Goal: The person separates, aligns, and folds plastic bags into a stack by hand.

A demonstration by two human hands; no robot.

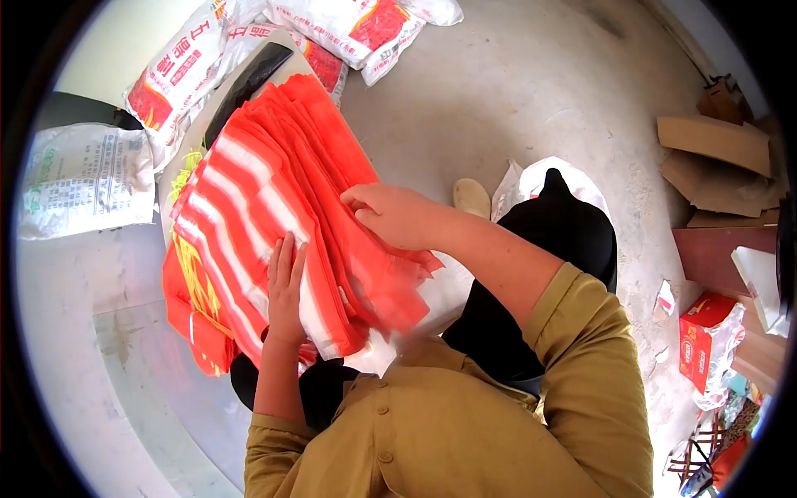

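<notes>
A thick stack of thin red and white sheets, which look like bags (257, 183), lies fanned out over a low support in front of me. My left hand (286, 290) rests flat on its white and red bands near the close end, fingers stretched out. To the right, my right hand (386, 214) has its fingers curled onto a loose red layer at the stack's right side; the fingertips are partly hidden. Yellow strings (195, 278) hang along the left side of the stack, above a tied red bundle (199, 336).
White sacks with red print (178, 79) lean at the back left, and another printed white sack (87, 178) lies at the far left. Open cardboard boxes (718, 158) and a red carton (701, 349) stand at the right. A beige shoe (471, 197) shows on the concrete floor.
</notes>
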